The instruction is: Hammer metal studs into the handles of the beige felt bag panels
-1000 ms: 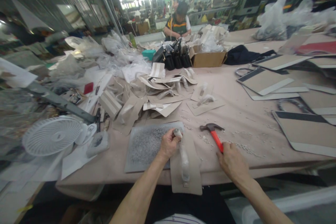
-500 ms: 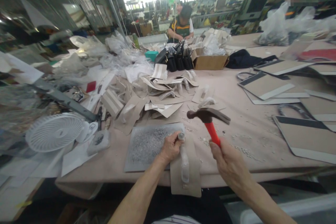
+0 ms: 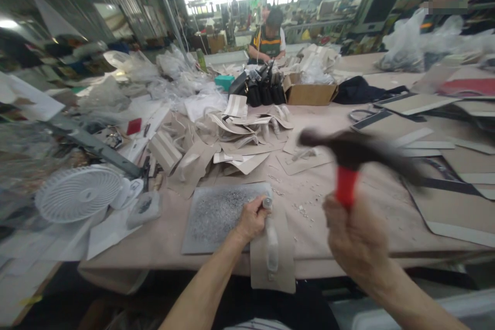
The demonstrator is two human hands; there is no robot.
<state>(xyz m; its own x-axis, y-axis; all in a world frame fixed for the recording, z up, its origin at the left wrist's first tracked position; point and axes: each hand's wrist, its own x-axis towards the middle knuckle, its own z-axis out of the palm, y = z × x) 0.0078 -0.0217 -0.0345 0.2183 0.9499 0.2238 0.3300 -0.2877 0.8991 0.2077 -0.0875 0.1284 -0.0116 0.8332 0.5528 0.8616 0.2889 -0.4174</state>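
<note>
My left hand (image 3: 251, 219) is closed around a short metal punch (image 3: 267, 201), which stands upright with its round top facing me. Beneath it lies a beige bag panel (image 3: 285, 260), whose near end hangs over the table edge. A handle wrapped in clear plastic (image 3: 272, 242) runs along that panel. To the right, my right hand (image 3: 358, 240) grips the red handle of a claw hammer (image 3: 358, 150), raised and blurred by motion. The grey pounding board (image 3: 216, 216), speckled with dark marks, sits left of the punch and partly under my left hand.
More beige panels with wrapped handles (image 3: 247, 124) are piled beyond the board. Flat panels with dark bands (image 3: 448, 201) lie at the right. Small pale bits (image 3: 305, 211) are scattered on the cloth. A white fan (image 3: 81, 193) stands left. Across the table sits another person (image 3: 267, 41).
The hammer has risen and swung to the right, closer to the camera, in my right hand. My left hand has stayed on the punch in the same place.
</note>
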